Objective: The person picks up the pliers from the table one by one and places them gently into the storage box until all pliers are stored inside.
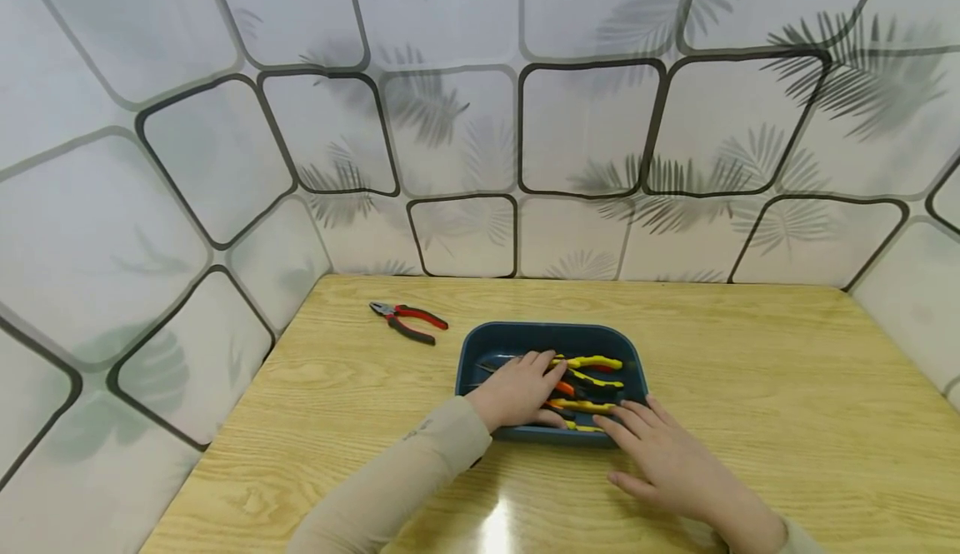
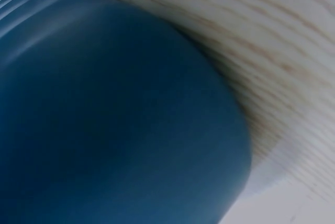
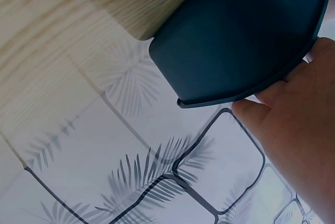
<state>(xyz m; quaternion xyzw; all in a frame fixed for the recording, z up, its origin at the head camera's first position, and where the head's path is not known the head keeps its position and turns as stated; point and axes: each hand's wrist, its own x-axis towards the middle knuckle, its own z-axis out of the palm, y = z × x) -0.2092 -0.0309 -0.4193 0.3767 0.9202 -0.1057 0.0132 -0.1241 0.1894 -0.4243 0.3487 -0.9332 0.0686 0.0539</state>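
A dark blue plastic bin (image 1: 555, 435) stands on the table, its outer wall (image 2: 125, 103) filling much of the left wrist view. Inside lie several pliers with yellow-and-black handles (image 1: 596, 362), plus a tool with an orange-red handle (image 1: 564, 388). My left hand (image 1: 517, 389) reaches over the bin's near left side, fingers spread across the tools and thumb low by the front wall; their heads are partly hidden beneath it. My right hand (image 1: 671, 458) is at the near right corner, fingertips at the rim (image 3: 282, 77), fingers fairly straight.
Pliers with red-and-black handles (image 1: 411, 322) lie apart on the wooden table (image 1: 750, 354), left of the bin and farther back. A patterned curtain (image 1: 585, 129) borders the table behind and at both sides.
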